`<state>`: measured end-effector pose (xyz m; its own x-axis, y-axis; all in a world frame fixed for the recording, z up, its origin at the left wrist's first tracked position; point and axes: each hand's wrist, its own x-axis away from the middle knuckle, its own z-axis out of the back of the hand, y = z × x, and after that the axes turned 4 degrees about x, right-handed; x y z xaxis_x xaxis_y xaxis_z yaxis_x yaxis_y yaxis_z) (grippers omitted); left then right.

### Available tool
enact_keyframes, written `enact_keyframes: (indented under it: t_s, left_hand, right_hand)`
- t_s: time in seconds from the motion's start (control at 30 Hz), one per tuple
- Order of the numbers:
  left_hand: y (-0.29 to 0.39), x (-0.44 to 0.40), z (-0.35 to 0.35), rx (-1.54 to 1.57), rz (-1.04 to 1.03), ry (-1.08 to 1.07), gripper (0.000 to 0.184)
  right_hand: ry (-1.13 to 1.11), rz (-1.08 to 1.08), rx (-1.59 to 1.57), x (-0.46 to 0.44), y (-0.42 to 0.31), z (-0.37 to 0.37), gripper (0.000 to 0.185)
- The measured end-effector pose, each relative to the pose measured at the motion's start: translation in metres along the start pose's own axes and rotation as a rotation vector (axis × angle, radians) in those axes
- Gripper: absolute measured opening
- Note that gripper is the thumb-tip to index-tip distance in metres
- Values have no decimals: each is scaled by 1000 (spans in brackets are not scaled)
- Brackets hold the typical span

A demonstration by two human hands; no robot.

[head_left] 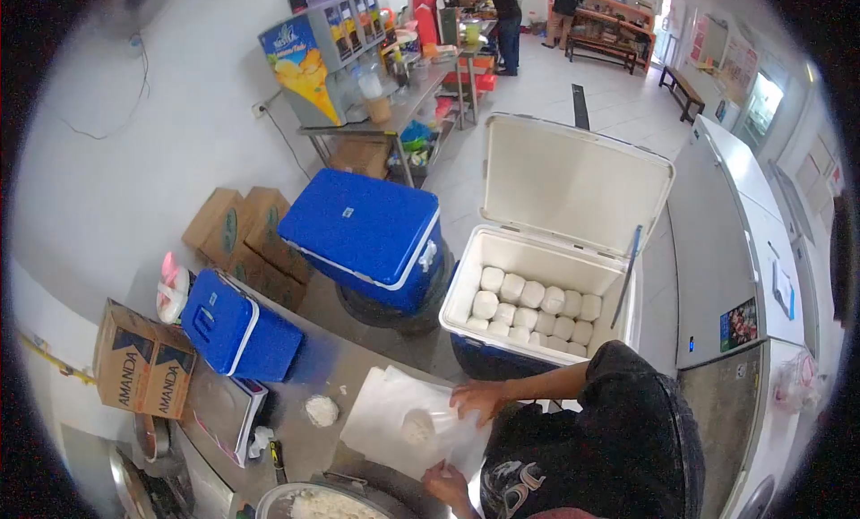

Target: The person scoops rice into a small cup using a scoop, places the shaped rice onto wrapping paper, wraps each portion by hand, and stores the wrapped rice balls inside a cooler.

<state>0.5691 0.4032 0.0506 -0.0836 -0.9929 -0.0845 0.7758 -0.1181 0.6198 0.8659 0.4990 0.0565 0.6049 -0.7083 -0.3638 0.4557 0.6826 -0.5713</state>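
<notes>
"AMANDA" reads twice on the cardboard carton [143,360], left of the small blue cooler [235,315]. Drink dispenser [309,67] beyond that cooler: apparently "NESTEA" (line below too blurred).

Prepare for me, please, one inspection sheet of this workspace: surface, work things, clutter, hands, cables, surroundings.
Surface: metal table, white crumbs beside a pale lump.
Work things: white sheets with a pale round piece; whether on or under them is unclear.
Clutter: yellow-and-black handle beside crumpled white material.
Hands: right hand and left hand at the sheets' edge; grip unclear.
Cables: cord hangs below an outlet; thin wire on the wall.
Surroundings: open cooler holding rows of white pieces; two people in the background.
</notes>
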Motion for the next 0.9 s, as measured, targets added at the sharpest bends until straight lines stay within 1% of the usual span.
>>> enact_keyframes:
  t_s: [0.03, 0.07, 0.13, 0.17, 0.23, 0.27, 0.3, 0.33, 0.37, 0.4, 0.43, 0.47, 0.5, 0.53, 0.57, 0.63, 0.67, 0.73, 0.77, 0.83, 0.9]
  left_hand:
    - [0, -2, 0, 43, -9, 33, 9]
    - [-3, -3, 3, 82, -16, 65, 8]
    - [20, -10, 22, 92, -65, 147, 8]
    - [29, -12, 31, 95, -84, 186, 9]
    - [1, -7, 17, -17, -289, 213, 16]
    - [-4, 1, 16, 50, -268, 120, 21]
    - [-22, 3, 11, 22, -337, -11, 24]
    - [-21, 6, 11, -18, -196, -162, 21]
    - [-8, 12, 20, -97, -191, -152, 20]
    - [-2, 16, 28, -74, -144, -263, 19]
    - [7, 16, 37, 10, -152, -251, 20]
    - [-3, 25, 28, 74, -83, -266, 20]
    - [10, 22, 43, 135, -28, -275, 22]
    - [29, 20, 59, 275, 156, -210, 24]
    - [13, 21, 49, 292, 53, -62, 23]
    - [-7, 14, 37, 603, 240, 18, 25]
    - [-12, 11, 33, 758, 327, 56, 26]
    - [-15, 1, 32, 810, 585, 68, 29]
    - [-18, -3, 32, 833, 714, 75, 30]
    - [-43, -3, 9, 799, 751, 104, 33]
    - [-36, -7, 8, 829, 806, 126, 33]
  right_hand:
    - [9, 10, 58, 6, -1, -4, 30]
    - [31, -26, 16, 6, 1, -10, 25]
    - [69, -98, -78, -2, 4, -20, 17]
    - [3, -67, 74, -9, 2, -14, 14]
    - [-170, 29, 324, -26, -17, 18, 12]
    - [-181, -108, 169, -22, -12, 15, 18]
    - [-299, -50, 315, -19, -4, 7, 17]
    - [-3, 107, 167, -12, -14, 21, 18]
    - [-161, 126, 290, -8, 2, 0, 18]
    - [-255, 61, 157, 10, 21, -13, 21]
    - [-373, 48, 254, 4, 3, 7, 19]
    - [-331, -10, 196, 15, 11, 0, 17]
    - [-269, -43, 76, 10, -1, 9, 16]
    - [-199, -91, -23, -2, -15, 24, 16]
    - [-195, -221, -108, -9, -22, 21, 17]
    - [-166, -497, -243, -22, -28, 22, 21]
    - [-138, -542, -258, -23, -19, 12, 23]
    - [-72, -629, -281, -22, 14, -24, 29]
    - [-49, -699, -291, -25, 19, -32, 31]
    - [-6, -841, -311, -31, 23, -44, 34]
    - [67, -768, -7, -37, 23, -54, 37]
